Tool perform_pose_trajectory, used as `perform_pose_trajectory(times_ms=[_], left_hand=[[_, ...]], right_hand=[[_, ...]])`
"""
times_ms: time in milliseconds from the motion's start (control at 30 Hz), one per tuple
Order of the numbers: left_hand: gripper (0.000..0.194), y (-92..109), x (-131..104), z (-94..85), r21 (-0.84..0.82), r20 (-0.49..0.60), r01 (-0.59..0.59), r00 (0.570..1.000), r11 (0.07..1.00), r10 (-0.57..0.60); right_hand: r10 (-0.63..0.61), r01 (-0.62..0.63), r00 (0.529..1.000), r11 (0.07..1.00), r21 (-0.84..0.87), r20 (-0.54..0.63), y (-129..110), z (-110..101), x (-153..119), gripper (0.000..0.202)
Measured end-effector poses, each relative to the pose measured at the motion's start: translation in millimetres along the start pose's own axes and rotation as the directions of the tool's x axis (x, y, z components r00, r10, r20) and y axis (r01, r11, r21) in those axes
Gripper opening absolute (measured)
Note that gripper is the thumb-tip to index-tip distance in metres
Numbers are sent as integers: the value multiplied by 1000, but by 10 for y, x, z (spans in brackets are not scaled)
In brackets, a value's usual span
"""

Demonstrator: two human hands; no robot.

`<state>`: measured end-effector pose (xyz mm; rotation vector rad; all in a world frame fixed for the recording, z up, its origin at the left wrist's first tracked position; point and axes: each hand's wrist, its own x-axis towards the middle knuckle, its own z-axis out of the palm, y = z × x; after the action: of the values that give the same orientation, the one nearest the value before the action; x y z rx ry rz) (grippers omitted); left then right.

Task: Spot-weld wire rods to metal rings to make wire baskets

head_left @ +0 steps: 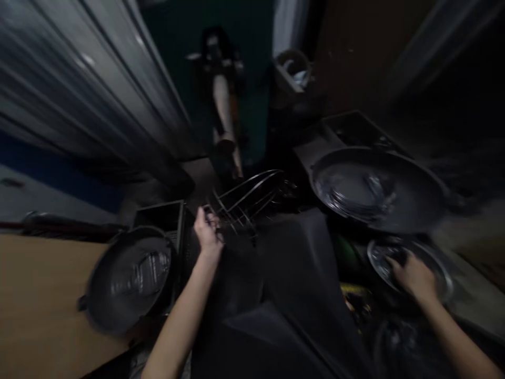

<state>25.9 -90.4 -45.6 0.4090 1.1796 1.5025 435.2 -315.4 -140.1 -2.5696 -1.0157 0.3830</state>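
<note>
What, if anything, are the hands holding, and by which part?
The left hand holds a wire frame by its left end. The right hand is at a round dish; blur hides whether it grips anything.

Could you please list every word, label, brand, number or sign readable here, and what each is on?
No text can be read: the view is dark and blurred.
Round dark grey pan, left: no lettering visible.
Round silver-rimmed bowl at the right hand: none visible.
Yellow and dark object beside that bowl: too blurred to tell.
</note>
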Motion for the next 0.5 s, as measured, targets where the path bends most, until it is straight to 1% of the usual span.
perform_pose_trajectory(times_ms=[100, 200, 300, 367, 433, 500], left_hand=[[38, -65, 84, -3, -54, 5, -74, 997, 996, 75], [39, -100, 109, -70, -81, -30, -122, 992, 989, 120], [39, -107, 128, -147, -76, -46, -125, 992, 989, 121], [39, -98, 146, -180, -68, -51, -133, 990, 989, 129], [39, -85, 161, -198, -60, -51, -147, 988, 987, 144], [40, -71, 172, -203, -57, -40, -159, 987, 986, 157]], right_hand=[[46, -46, 996, 999, -6, 76, -5, 17, 44, 26], [107, -107, 991, 994, 0, 74, -88, 28, 13, 28], [132, -132, 989, 991, -3, 71, -162, 15, -17, 27], [107, -106, 990, 994, -25, 89, -144, 7, -3, 23], [59, -51, 993, 995, -82, 99, -57, 4, 27, 20], [-51, 72, 994, 972, -225, 98, 66, -3, 53, 29]])
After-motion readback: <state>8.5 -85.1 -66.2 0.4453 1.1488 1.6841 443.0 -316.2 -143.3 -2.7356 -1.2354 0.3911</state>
